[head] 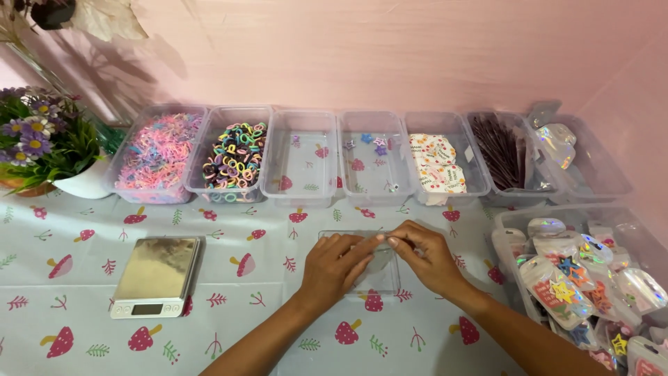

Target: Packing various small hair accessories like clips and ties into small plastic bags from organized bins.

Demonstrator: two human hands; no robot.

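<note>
Clear plastic, a small flat bag point(372, 268) lies on the table point(83, 278) directly under both hands, its top edge toward the bins. The left hand point(337, 264) and right hand point(428, 257) meet fingertip to fingertip, pinching that edge; neither is nearer.

— What do the arms wear?
— Nothing that shows: both forearms come in bare from the bottom edge of the frame, no sleeves, no watch or bands.
— And the hands?
— The left hand point(335, 265) and right hand point(430, 256) are ungloved, ringless, with short plain nails.
</note>
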